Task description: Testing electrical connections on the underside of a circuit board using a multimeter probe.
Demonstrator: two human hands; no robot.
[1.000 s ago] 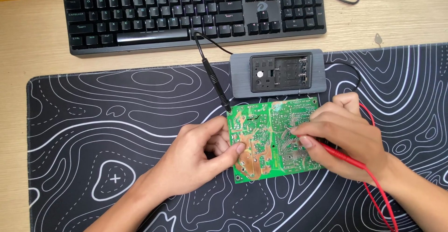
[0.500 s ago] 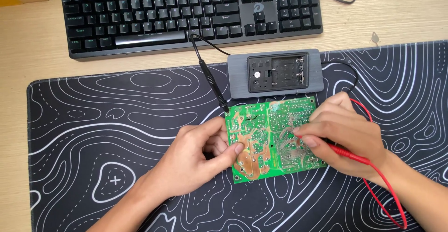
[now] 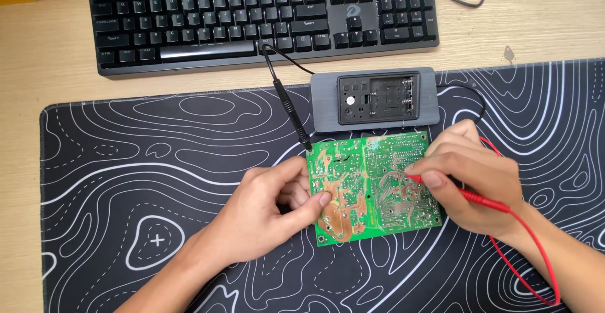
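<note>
Green circuit board between left hand and right hand, touching both.

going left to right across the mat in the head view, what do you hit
left hand → black probe → green circuit board → right hand holding the red probe → loop of red lead
</note>
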